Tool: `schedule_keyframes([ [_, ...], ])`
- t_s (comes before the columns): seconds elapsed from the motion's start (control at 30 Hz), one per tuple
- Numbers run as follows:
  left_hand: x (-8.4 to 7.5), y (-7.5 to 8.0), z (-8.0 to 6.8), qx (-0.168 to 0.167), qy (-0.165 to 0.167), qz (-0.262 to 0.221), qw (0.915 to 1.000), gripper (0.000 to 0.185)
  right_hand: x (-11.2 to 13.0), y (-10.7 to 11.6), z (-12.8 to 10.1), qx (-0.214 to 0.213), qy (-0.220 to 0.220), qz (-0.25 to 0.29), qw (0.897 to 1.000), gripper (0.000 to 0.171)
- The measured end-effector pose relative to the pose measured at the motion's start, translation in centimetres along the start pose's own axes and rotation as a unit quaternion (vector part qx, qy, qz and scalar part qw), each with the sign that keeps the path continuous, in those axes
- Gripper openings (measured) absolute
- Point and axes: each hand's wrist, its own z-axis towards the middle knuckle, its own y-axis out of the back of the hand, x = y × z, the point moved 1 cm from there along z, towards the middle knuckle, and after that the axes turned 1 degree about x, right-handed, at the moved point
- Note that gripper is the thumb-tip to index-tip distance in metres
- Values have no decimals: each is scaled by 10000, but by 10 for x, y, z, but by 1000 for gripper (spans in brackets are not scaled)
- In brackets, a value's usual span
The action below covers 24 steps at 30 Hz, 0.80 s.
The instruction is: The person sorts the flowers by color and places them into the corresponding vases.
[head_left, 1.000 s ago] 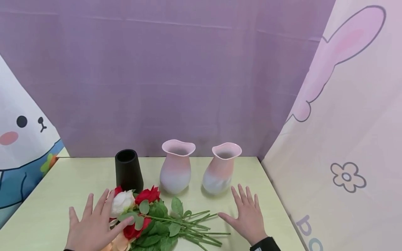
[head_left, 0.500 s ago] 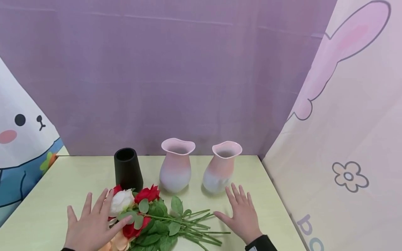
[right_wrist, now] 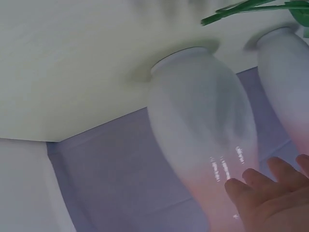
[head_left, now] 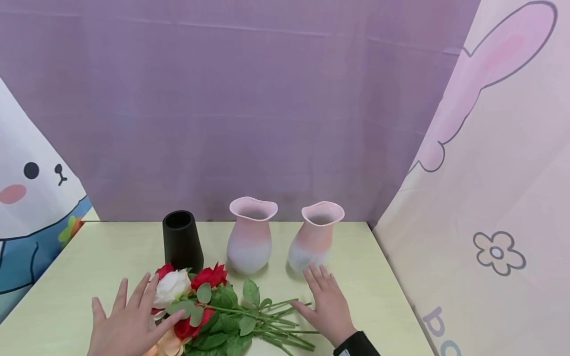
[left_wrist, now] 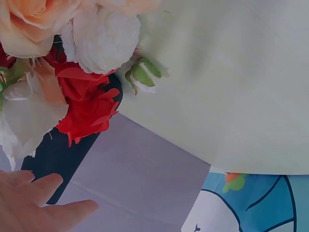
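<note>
Flowers (head_left: 227, 322) lying between left fingers (head_left: 138, 291) and right fingers (head_left: 316, 277), all outstretched, blooms (head_left: 172, 288) near left, stems (head_left: 289, 333) near right

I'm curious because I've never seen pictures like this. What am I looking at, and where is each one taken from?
There's no robot here, just a person's bare left hand and right hand. The widest picture comes from a camera on the head, looking forward and down. The other two come from cameras on the wrists, each watching one hand. On the table lies a bunch of flowers, red, white and peach, with green stems. Behind it stand a black vase and two pink-and-white vases. Neither hand grips anything: the fingers are stretched out.
</note>
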Motion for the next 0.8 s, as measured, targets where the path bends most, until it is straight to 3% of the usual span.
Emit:
schedule_keyframes([
  [0.13, -1, 1, -2, -9, 2, 23, 10000, 122, 17, -7, 7, 35, 80, 21, 10000, 106],
  [0.3, 0, 2, -1, 6, 70, 62, 10000, 123, 41, -4, 16, -11, 390, -353, 9986, 102],
  [0.37, 13, -16, 11, 2, 123, 87, 9999, 124, 51, 1, 21, 130, 478, -292, 9983, 100],
  [0.43, 35, -45, 29, 74, 169, 144, 9997, 128, 57, -6, 23, 101, 519, -128, 9985, 97],
  [0.5, 57, -79, 45, -206, 272, 153, 9993, 128, 60, -20, 22, 169, 501, -32, 9986, 95],
  [0.57, 69, -94, 50, -155, 287, 170, 9993, 131, 59, -43, 16, 114, 511, 127, 9985, 92],
  [0.63, 67, -92, 47, -143, 353, 169, 9991, 131, 62, -58, 12, 326, 464, 415, 9975, 87],
  [0.67, 61, -84, 41, -123, 387, 155, 9991, 131, 63, -65, 9, 433, 436, 550, 9966, 84],
  [0.73, 43, -55, 25, 229, 371, 138, 9990, 132, 69, -74, 7, 570, 423, 907, 9933, 79],
  [0.8, 24, -30, 9, 236, 428, 90, 9988, 128, 78, -78, 8, 653, 461, 1126, 9904, 75],
])
